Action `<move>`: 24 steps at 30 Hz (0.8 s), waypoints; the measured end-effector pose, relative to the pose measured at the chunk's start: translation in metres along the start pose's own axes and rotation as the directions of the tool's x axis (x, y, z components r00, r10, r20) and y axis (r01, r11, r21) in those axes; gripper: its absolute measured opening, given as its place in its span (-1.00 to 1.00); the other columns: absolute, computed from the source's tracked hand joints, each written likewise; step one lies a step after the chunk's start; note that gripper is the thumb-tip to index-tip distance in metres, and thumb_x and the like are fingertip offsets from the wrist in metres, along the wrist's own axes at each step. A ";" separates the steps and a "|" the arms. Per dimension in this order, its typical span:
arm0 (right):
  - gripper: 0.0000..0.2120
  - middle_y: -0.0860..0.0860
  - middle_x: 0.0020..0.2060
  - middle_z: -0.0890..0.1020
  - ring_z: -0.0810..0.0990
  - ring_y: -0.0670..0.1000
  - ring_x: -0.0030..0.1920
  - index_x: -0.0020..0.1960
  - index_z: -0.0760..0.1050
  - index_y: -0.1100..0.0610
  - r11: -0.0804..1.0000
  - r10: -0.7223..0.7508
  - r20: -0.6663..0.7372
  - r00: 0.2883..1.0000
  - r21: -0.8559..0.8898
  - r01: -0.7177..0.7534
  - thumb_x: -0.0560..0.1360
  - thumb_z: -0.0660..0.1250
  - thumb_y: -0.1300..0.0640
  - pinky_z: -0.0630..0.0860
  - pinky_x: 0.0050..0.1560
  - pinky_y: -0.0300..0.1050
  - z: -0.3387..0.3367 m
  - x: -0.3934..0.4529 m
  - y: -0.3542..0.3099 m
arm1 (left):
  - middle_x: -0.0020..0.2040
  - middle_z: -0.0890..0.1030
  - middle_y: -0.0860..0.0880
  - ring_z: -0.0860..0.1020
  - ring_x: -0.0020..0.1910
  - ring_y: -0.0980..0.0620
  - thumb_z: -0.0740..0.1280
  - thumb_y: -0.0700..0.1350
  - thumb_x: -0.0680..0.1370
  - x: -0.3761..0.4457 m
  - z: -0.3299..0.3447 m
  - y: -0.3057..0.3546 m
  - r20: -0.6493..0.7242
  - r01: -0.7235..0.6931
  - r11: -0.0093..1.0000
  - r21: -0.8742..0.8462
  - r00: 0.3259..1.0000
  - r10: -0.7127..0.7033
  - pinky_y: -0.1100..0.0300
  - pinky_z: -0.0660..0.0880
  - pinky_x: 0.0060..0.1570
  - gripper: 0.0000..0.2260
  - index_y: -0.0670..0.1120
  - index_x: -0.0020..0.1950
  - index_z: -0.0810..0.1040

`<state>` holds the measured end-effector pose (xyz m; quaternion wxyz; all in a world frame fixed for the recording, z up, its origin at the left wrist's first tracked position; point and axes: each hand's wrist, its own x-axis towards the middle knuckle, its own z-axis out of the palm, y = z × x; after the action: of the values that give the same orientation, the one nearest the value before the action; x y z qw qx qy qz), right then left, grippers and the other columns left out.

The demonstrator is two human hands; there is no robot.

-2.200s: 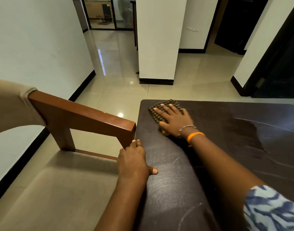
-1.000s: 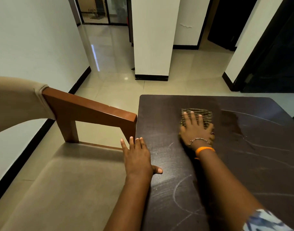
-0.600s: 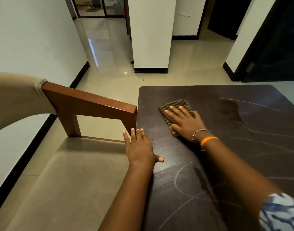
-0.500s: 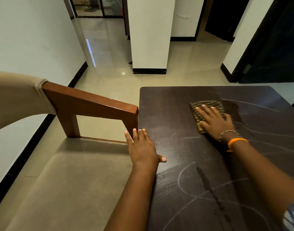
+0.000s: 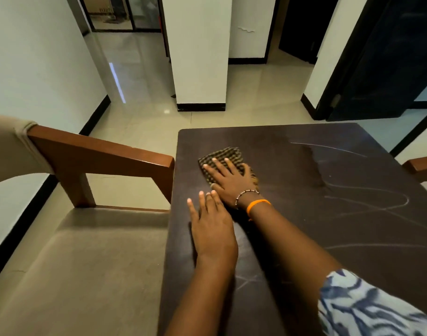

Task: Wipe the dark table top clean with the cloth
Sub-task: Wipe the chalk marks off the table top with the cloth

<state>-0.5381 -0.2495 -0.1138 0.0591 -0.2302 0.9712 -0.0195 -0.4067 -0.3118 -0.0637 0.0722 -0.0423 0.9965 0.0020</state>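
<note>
The dark table top (image 5: 340, 226) fills the lower right of the head view and carries pale chalk-like streaks, mostly on its right half. A folded checked cloth (image 5: 222, 155) lies near the table's far left corner. My right hand (image 5: 231, 179) presses flat on the cloth with fingers spread, covering its near part. My left hand (image 5: 211, 229) lies flat on the table near its left edge, fingers apart, holding nothing, just behind my right wrist.
A beige upholstered chair with a wooden armrest (image 5: 105, 156) stands against the table's left edge. Another wooden armrest (image 5: 423, 166) shows at the right edge. Beyond the table are tiled floor, a white pillar (image 5: 200, 57) and a dark doorway.
My right hand has slid the cloth from the table's middle back toward the far left corner. My left hand has moved from the table's edge onto the top, closer to the right hand.
</note>
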 end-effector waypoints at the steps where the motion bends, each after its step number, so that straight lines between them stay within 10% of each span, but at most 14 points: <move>1: -0.50 -0.12 0.54 -0.06 -0.09 0.03 0.53 0.50 -0.11 -0.21 0.998 -0.061 -0.002 0.998 -0.012 0.061 0.60 -0.03 -0.10 -0.06 0.41 0.26 0.000 -0.002 0.008 | 0.55 -0.11 -0.18 -0.20 0.53 -0.16 0.08 -0.20 0.59 0.000 0.000 0.011 0.001 0.002 1.000 -0.008 1.000 -0.002 -0.16 -0.31 0.41 -0.40 -0.25 0.51 -0.20; 6: -0.48 -0.13 0.54 0.00 -0.02 0.00 0.53 0.50 -0.06 -0.20 1.000 0.007 -0.079 0.997 0.003 -0.007 0.58 0.01 -0.08 0.02 0.39 0.15 -0.004 -0.046 0.115 | 0.55 0.03 -0.14 -0.10 0.54 -0.12 0.22 0.00 0.58 0.016 -0.006 0.069 0.002 -0.069 0.992 -0.101 0.998 0.069 -0.14 -0.25 0.44 -0.32 -0.22 0.52 -0.08; 14: -0.48 -0.10 0.54 0.00 -0.04 0.04 0.53 0.50 -0.09 -0.19 0.845 0.533 -0.070 0.843 0.094 -0.527 0.59 0.00 -0.05 0.00 0.42 0.23 -0.010 -0.133 0.325 | 0.54 0.09 -0.13 -0.10 0.54 -0.10 0.36 0.25 0.39 0.057 -0.008 0.154 0.120 -0.102 0.988 -0.118 0.986 0.116 -0.12 -0.27 0.44 -0.06 -0.21 0.52 -0.02; 19: -0.50 -0.07 0.54 -0.08 -0.12 0.07 0.53 0.51 -0.12 -0.16 0.793 0.598 -0.010 0.801 0.145 -0.591 0.61 -0.07 -0.07 -0.14 0.42 0.32 -0.008 -0.109 0.313 | 0.55 0.08 -0.09 -0.09 0.54 -0.12 0.29 0.31 0.38 0.059 -0.001 0.153 0.103 -0.091 0.995 -0.030 0.990 0.094 -0.14 -0.28 0.43 -0.09 -0.16 0.52 0.03; 24: -0.49 -0.08 0.54 -0.09 -0.13 0.09 0.53 0.51 -0.11 -0.15 0.953 0.282 -0.040 0.958 0.124 -0.276 0.60 -0.04 -0.07 -0.16 0.41 0.34 -0.009 -0.036 0.222 | 0.55 0.08 -0.07 -0.09 0.54 -0.13 0.32 0.30 0.38 0.062 -0.002 0.157 0.120 -0.074 0.997 -0.014 0.990 0.075 -0.15 -0.29 0.43 -0.08 -0.13 0.53 0.01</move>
<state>-0.6065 -0.0348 -0.1152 0.0471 -0.0862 0.9924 -0.0746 -0.4813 -0.1606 -0.0712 0.1317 -0.0052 0.9912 0.0122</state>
